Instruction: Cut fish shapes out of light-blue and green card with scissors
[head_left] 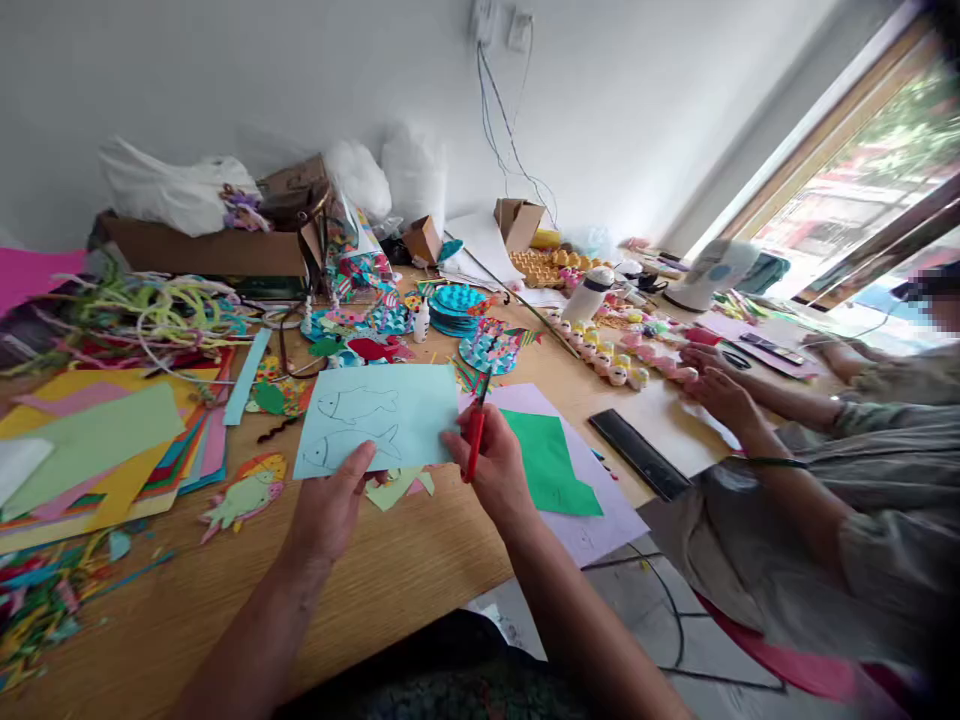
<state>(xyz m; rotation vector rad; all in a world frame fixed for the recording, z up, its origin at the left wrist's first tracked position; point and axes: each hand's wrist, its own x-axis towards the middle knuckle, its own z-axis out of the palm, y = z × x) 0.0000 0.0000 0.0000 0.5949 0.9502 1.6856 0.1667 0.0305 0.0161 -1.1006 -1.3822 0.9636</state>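
Observation:
A light blue sheet of paper [420,415] with two fish outlines drawn on it is held up over the table. My left hand [334,505] grips its lower edge, thumb on top near the lower fish. In my right hand [499,470] is a pair of red-handled scissors [476,440], blades pointing up and away; the fingertips of that hand also touch the sheet's right edge. Beneath the sheet lie pale green paper scraps [397,488]. A finished paper fish [246,495] rests on the table to the left. Right of my hand, green paper [551,465] lies on a lilac sheet [615,520].
Coloured paper stacks [150,440] and shredded scraps [52,600] cover the left side. Pipe cleaners [150,320], decorated paper fish [495,345] and a glue bottle [421,322] stand behind. A black ruler [637,455] lies to the right, beside a co-worker's hands [724,395].

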